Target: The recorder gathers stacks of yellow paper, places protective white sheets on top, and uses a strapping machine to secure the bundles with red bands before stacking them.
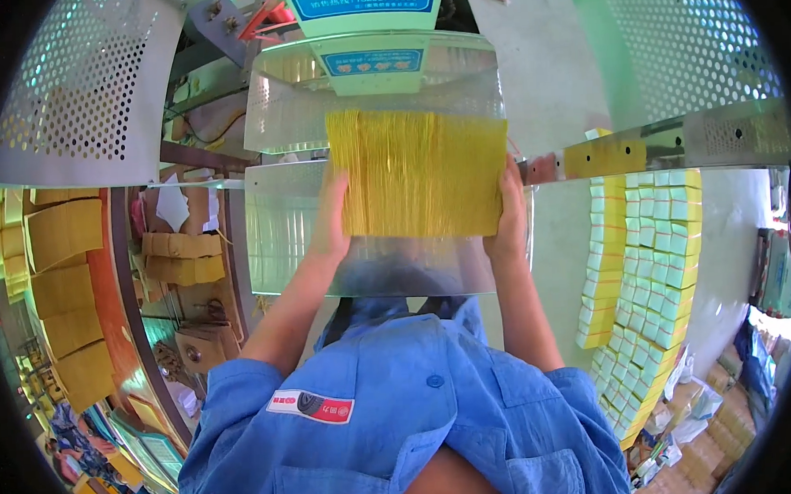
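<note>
While both hands are pressed to its opposite sides, a yellow stack (428, 175) of thin sheets is over the shiny steel plate (280, 225), covering the plate's middle; whether it rests there or is lifted just clear, I cannot tell. The left hand (330, 219) has its grip clamped on the side of the stack toward the plate's left edge, and the right hand (507, 211) has its grip clamped on the opposite side, toward the plate's right edge. Fine lines run across the stack from its near edge to its far one, looser and more uneven toward the left, closer and smoother toward the right.

Beyond the plate is a reflective panel (270, 93), and farther from the plate, a pale green machine front (306, 28) with a blue sign. Left of the plate are a perforated metal sheet (88, 75) and piles of tan sheets (64, 226). Right of the plate are a second perforated sheet (687, 49), a long metal bar (717, 136) and long rows of banded white-and-yellow bundles (652, 262). On the plate's near side is the person's blue shirt (402, 406), its sleeves ending above bare forearms.
</note>
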{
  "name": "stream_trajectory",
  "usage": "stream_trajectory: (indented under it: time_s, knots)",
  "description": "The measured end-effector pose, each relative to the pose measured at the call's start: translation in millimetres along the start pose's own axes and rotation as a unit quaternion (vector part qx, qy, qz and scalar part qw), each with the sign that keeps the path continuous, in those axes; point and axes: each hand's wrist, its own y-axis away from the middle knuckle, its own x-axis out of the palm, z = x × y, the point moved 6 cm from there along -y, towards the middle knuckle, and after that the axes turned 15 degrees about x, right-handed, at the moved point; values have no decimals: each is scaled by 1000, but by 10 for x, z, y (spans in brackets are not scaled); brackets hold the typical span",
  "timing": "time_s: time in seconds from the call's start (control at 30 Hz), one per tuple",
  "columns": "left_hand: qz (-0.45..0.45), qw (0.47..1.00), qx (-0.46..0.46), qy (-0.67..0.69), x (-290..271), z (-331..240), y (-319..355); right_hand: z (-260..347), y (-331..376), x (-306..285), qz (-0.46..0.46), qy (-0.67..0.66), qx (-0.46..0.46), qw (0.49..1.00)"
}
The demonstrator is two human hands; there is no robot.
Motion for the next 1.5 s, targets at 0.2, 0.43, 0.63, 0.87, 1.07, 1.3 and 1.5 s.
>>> stream_trajectory:
  time_s: [0.2,0.43,0.63,0.87,1.07,1.3,1.5]
  knots:
    - [-8,1000,-6,1,64,98,-485,38,-518,-4,-50,25,80,995]
    - [0,1000,-11,-25,102,82,-464,40,-569,-42,4,14,74,997]
    - [23,999,-15,-37,194,148,-434,30,-583,-50,25,8,65,998]
    - [-41,996,-1,-75,101,273,-415,-58,-633,-126,47,-27,84,995]
    - [-61,995,-15,-80,99,317,-404,-262,-795,-265,58,-42,95,993]
    - [-73,992,-54,-87,259,297,-403,-377,-948,-515,-88,68,41,993]
    - [-56,996,-42,-50,329,307,-440,-394,-975,-471,-105,-82,62,989]
